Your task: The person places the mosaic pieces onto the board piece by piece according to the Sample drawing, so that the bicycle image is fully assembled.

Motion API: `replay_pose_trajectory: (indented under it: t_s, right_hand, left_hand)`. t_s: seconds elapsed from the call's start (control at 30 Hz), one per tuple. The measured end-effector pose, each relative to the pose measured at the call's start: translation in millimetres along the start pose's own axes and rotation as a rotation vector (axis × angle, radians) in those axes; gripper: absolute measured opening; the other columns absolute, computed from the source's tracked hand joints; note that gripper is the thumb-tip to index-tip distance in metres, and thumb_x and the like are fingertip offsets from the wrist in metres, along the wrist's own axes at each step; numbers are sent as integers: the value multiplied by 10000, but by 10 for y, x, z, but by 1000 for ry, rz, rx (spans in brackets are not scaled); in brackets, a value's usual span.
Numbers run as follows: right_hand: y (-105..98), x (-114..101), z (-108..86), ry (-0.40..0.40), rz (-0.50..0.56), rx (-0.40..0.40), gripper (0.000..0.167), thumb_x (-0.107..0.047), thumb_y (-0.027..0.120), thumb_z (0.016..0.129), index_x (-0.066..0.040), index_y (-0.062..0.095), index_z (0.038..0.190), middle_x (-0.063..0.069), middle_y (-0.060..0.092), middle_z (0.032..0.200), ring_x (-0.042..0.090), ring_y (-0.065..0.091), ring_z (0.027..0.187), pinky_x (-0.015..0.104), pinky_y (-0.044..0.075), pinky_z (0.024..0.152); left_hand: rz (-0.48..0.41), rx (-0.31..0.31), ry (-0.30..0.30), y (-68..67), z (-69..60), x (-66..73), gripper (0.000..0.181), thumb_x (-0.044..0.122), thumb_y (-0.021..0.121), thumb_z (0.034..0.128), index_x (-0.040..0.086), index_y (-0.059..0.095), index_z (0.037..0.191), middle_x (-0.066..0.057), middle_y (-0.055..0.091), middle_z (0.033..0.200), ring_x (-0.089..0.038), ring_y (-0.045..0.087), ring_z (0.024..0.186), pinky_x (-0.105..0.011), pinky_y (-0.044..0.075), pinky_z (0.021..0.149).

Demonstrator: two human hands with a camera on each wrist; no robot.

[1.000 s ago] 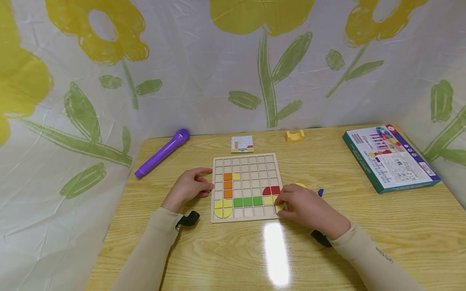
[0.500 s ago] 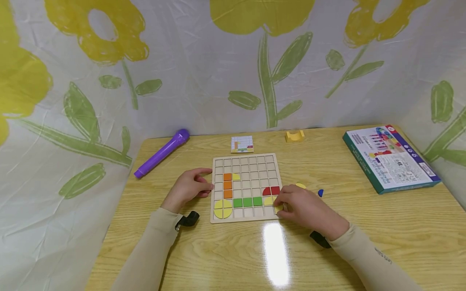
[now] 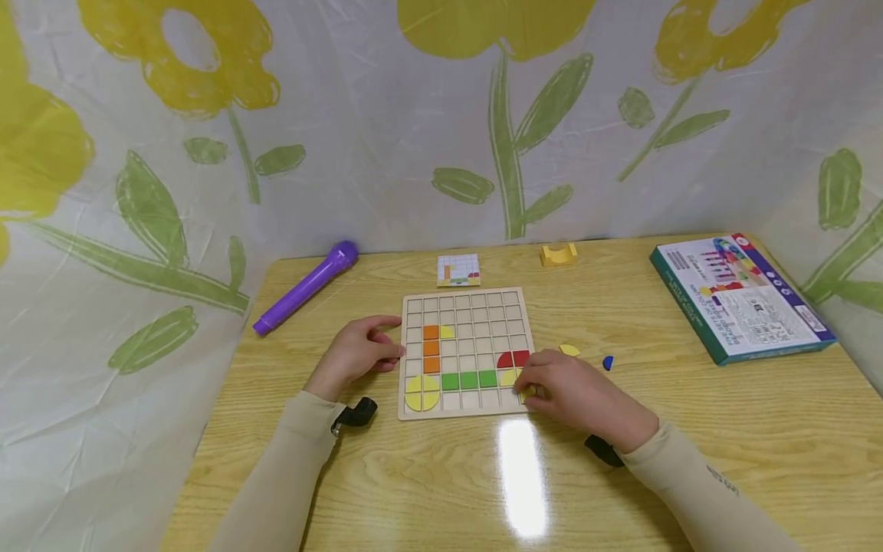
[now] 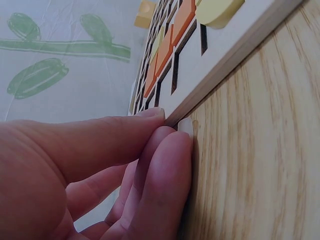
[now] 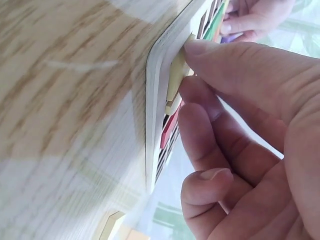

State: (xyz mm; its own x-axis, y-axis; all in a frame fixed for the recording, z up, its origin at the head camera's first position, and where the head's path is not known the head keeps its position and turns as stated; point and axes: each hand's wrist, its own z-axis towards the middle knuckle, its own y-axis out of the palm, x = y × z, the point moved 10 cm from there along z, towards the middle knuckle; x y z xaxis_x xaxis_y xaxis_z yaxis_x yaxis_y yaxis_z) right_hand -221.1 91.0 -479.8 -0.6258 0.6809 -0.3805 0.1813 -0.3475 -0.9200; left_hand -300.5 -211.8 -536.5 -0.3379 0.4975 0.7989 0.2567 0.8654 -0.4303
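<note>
A wooden grid board (image 3: 469,416) lies on the table. My left hand (image 3: 356,354) pinches its left edge between thumb and fingertips, as the left wrist view shows. At the lower right corner, my right hand (image 3: 576,395) pinches a yellow quarter-circle tile (image 5: 176,77), which its fingers partly cover. Other tiles sit in the grid: orange squares (image 3: 431,348), green squares (image 3: 469,380), red tiles (image 3: 513,359), a yellow circle of quarter tiles (image 3: 422,393) at lower left, and a lone yellow tile (image 3: 447,332) beside the top orange one.
Right of the board lie a loose yellow tile (image 3: 569,350) and a small blue tile (image 3: 608,363). A pattern card (image 3: 458,270) and a yellow holder (image 3: 559,254) are behind it. A purple microphone (image 3: 306,288) rests at left, a game box (image 3: 741,299) at right.
My right hand has shifted slightly left at the board's corner, so the loose yellow tile behind it shows more. The left hand stays at the left edge.
</note>
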Motion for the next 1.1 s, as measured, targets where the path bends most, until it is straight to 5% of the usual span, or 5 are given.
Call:
replay_pose_trajectory:
  t_s: [0.57, 0.93, 1.1]
  right_hand:
    - [-35, 26, 8, 2, 45, -16, 132, -139, 871, 923, -214, 813, 1016, -106, 724, 1041, 100, 648, 970, 312, 623, 837]
    - [-403, 871, -156, 295, 113, 21, 244, -134, 800, 974, -110, 781, 1216, 46, 751, 1159, 227, 671, 1024, 466, 620, 917]
    - [-422, 1013, -198, 342, 113, 9, 257, -160, 807, 973, -102, 775, 1221, 54, 746, 1150, 232, 666, 1022, 478, 615, 913]
  left_hand:
    - [24, -4, 11, 6, 17, 1, 615, 128, 841, 955, 199, 617, 1523, -142, 681, 1115, -196, 736, 842, -301, 688, 786]
    - [25, -2, 5, 4, 10, 14, 609, 123, 839, 956, 196, 620, 1519, -141, 671, 1117, -195, 732, 840, -297, 687, 783]
    - [32, -8, 11, 7, 11, -1, 615, 131, 840, 958, 194, 610, 1525, -146, 677, 1128, -195, 729, 853, -300, 689, 797]
